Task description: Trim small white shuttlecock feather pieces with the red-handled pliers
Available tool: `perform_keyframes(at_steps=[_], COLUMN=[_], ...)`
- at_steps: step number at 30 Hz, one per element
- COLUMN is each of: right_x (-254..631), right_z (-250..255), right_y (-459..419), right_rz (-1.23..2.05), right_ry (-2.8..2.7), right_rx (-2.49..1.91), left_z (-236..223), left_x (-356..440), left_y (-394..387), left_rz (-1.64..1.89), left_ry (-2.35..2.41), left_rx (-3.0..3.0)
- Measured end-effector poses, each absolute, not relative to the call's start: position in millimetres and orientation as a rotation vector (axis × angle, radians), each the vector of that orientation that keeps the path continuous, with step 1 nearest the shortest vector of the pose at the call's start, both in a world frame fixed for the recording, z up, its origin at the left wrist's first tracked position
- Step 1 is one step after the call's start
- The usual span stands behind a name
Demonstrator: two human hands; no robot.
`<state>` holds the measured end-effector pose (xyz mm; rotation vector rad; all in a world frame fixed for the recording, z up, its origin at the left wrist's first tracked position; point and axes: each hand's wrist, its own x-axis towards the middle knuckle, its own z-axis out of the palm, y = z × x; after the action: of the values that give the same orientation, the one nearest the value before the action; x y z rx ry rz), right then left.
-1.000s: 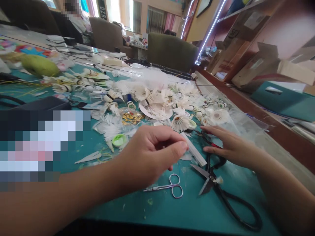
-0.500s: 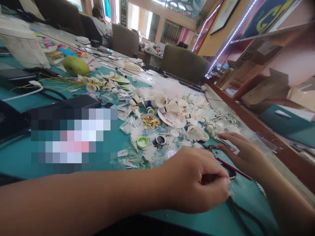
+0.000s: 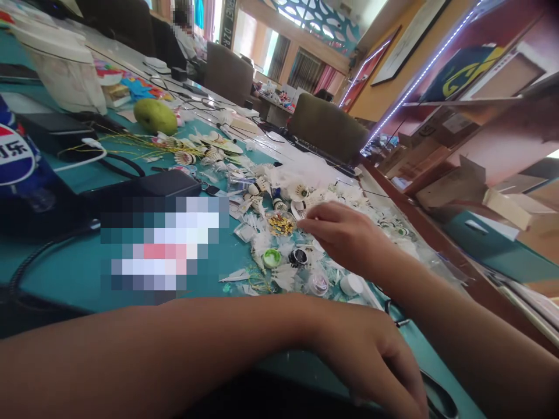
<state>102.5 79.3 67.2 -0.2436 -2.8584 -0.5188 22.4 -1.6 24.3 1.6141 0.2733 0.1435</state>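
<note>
My right hand (image 3: pixel 349 235) hovers above the cluttered middle of the teal mat, its fingertips pressed together beside a clear dish of gold flakes (image 3: pixel 280 225). Whatever those fingers hold, if anything, is too small to make out. Low in the view, my left hand (image 3: pixel 375 349) is curled, with its fingertips turned down and partly hidden. The dark handle of the shears (image 3: pixel 441 396) lies beside it. Between the hands are a white round lid (image 3: pixel 351 284), a green paint pot (image 3: pixel 272 258) and a black one (image 3: pixel 299 257). Feather shuttlecocks (image 3: pixel 301 192) lie beyond.
A cola bottle (image 3: pixel 17 151), a white lidded cup (image 3: pixel 61 70) and a black case (image 3: pixel 166 183) stand at the left. A green fruit (image 3: pixel 156 116) lies farther back. Cardboard boxes (image 3: pixel 454 180) and a teal folder (image 3: pixel 493 238) are at the right. A person sits in the background.
My right hand has left the red-handled tool and moved left and forward over the dish, its fingers closing together. My left hand has moved right and down. The view has swung left.
</note>
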Motion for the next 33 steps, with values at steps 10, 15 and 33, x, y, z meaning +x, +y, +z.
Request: perform_keyframes(at_steps=[10,15,33], right_x=[35.9,28.2,29.1], right_z=[41.5,36.2,27.6], right_y=[114.0,114.8,125.3], right_rz=[-0.713,-0.735,-0.691], right_ry=[-3.099,-3.165,-3.138], right_rx=[-0.476,-0.605,-0.629], left_z=[19.0,16.2,12.0], left_x=[24.8,28.7,29.2], left_y=[2.2,3.9,4.5], left_rz=[0.173,0.158,0.223], left_ry=[0.191,0.154,0.18], left_rx=[1.802,1.815,1.83])
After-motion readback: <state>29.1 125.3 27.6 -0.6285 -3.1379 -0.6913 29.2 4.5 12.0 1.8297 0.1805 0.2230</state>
